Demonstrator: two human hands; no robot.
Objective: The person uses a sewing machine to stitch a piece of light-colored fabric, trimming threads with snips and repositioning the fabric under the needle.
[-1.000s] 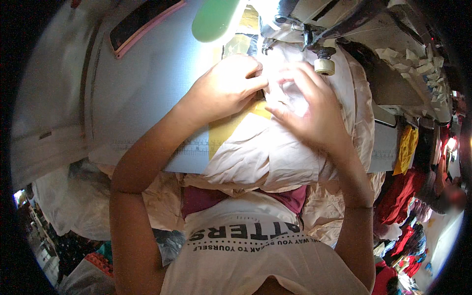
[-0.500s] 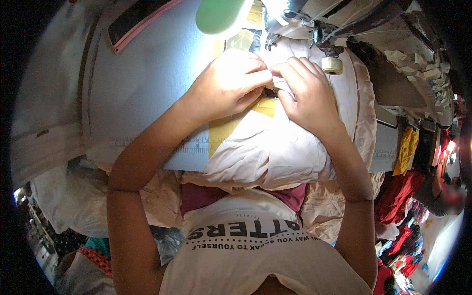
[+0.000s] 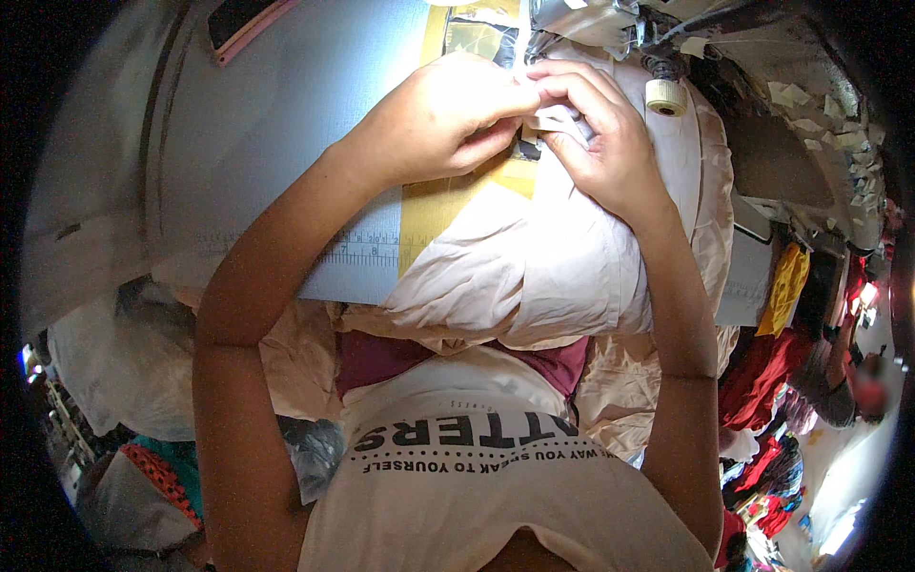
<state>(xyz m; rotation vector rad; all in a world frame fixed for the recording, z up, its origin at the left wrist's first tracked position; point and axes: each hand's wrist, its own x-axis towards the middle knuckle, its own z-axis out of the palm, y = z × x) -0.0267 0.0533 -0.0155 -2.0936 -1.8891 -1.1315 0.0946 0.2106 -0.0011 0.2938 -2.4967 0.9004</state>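
Note:
Cream cloth point(image 3: 581, 276) lies bunched over the right part of a sewing machine table and drapes off its near edge toward my lap. At the cloth's far part, beside the sewing machine point(image 3: 610, 17), my hands meet. My left hand point(image 3: 448, 119) is closed in a pinch on the cloth's edge, though its fingertips are partly hidden. My right hand point(image 3: 615, 143) rests on the cloth, with fingers curled and a narrow fold point(image 3: 562, 122) of it between thumb and fingers. The needle cannot be made out in the glare.
A pale blue tabletop point(image 3: 276, 143) spreads to the left, with yellow tape point(image 3: 419, 214) and a ruler scale point(image 3: 367, 250) near its front. A phone point(image 3: 243, 29) lies at the far left. A cream knob point(image 3: 665, 97) hangs right of my hands. Coloured garments point(image 3: 762, 381) are piled at the right.
The whole view has shifted, so the table and hands sit higher, and the green shape at the top has left view. Both hands keep hold of the cloth; its fold under my right fingers shows more.

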